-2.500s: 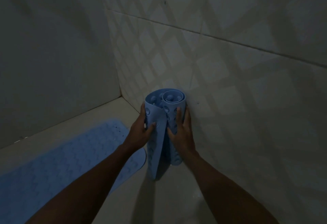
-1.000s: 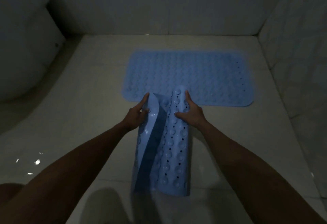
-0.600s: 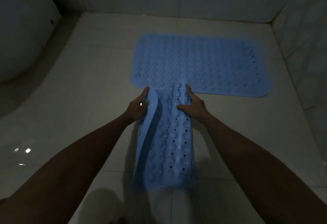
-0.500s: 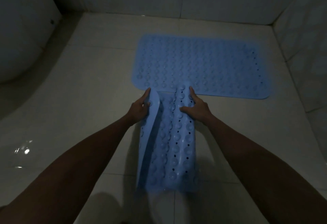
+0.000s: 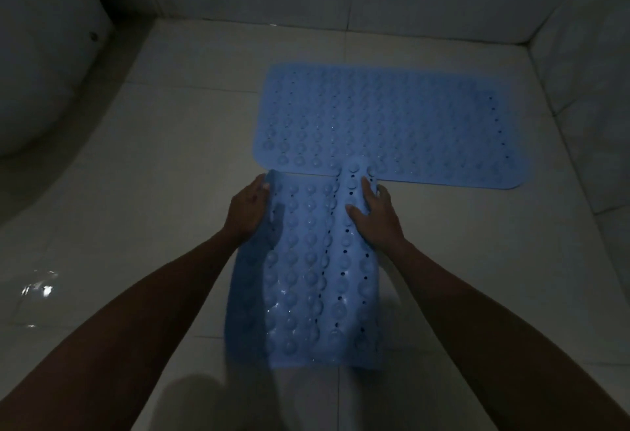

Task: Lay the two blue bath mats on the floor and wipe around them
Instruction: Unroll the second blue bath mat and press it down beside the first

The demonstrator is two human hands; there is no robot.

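Observation:
One blue bath mat lies flat on the pale tiled floor, its long side across the view. A second blue bath mat, studded with suction cups, is partly unrolled in front of it, running toward me, its far end touching or overlapping the flat mat's near edge. My left hand grips the second mat's loose left edge. The right side is still curled into a roll, and my right hand holds it, fingers over its top.
The room is dim. A white rounded fixture bulges at the left. Tiled walls close in at the back and right. Bare floor tiles lie to the left of both mats.
The second mat went from a roll standing in the wall corner to lying on the floor by the first mat. In the last half second my left hand pulled its edge leftward, opening it wider.

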